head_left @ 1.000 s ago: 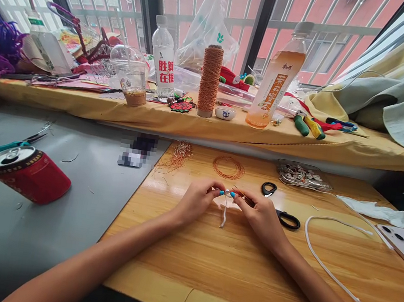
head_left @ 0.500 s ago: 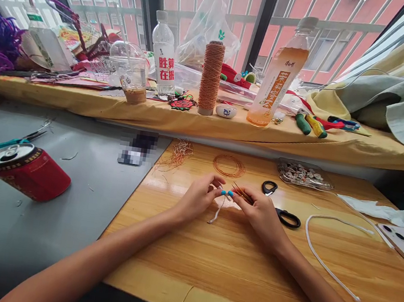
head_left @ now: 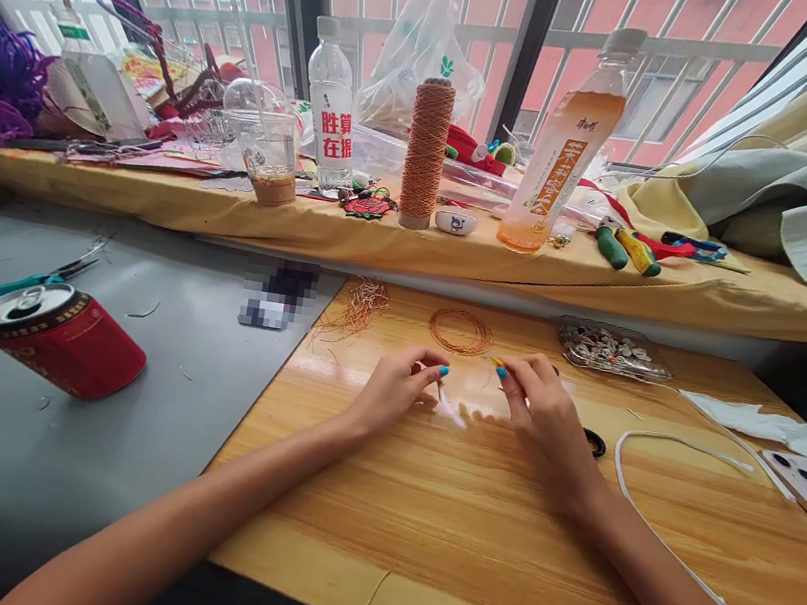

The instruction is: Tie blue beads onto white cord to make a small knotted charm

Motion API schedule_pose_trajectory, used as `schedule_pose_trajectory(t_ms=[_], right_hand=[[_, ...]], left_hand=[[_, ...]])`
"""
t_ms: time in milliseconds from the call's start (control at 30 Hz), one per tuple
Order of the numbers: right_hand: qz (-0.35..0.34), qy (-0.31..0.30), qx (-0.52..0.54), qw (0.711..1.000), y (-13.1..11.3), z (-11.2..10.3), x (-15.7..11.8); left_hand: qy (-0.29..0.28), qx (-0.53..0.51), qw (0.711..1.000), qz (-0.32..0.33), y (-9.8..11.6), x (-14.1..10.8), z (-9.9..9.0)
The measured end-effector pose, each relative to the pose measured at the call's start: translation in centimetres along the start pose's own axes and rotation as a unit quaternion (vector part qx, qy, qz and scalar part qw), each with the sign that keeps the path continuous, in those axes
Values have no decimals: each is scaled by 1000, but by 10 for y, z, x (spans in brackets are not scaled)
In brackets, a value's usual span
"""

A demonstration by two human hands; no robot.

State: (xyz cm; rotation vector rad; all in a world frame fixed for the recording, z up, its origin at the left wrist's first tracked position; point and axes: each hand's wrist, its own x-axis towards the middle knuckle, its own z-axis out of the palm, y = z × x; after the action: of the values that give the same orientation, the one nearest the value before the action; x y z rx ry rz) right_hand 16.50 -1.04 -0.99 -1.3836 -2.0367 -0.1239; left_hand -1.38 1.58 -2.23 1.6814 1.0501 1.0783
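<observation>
Hands [head_left: 394, 394] blue-nailed; coil [head_left: 458, 351] copper-orange; can [head_left: 82, 348] red, black-banded.

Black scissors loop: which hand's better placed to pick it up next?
Right hand, probably: the loop lies just off its outer edge; the left hand is farther, with the right between. But the right seems to pinch a small yellowish piece.

Near wooden tabletop [head_left: 417, 517] offers passage; black scissors [head_left: 603, 446] and white cord [head_left: 618, 460] obstruct the right.

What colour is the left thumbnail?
Left thumbnail: bright blue, best seen in the head view.
</observation>
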Motion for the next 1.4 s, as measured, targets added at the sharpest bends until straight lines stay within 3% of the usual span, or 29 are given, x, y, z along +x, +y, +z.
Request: schedule_pose_trajectory(t_ms=[100,200,467,800,1067,1400], right_hand=[[-109,-64,-39,991,3,-3,-2],[-162,-88,-53,981,5,-3,-3],[-138,-56,-44,988,8,0,-6],[-224,-66,-144,962,-4,-16,-3],[-239,-38,-160,957,-12,-14,-5],[-210,-44,-151,965,-12,-15,-6]], left_hand=[[8,-16,1000,-2,0,1,-2],[17,-22,1000,8,-1,2,-5],[59,-4,997,46,-3,3,-5],[88,-45,995,11,-8,7,-9],[93,63,991,75,-7,5,-8],[82,79,993,14,-2,1,-6]])
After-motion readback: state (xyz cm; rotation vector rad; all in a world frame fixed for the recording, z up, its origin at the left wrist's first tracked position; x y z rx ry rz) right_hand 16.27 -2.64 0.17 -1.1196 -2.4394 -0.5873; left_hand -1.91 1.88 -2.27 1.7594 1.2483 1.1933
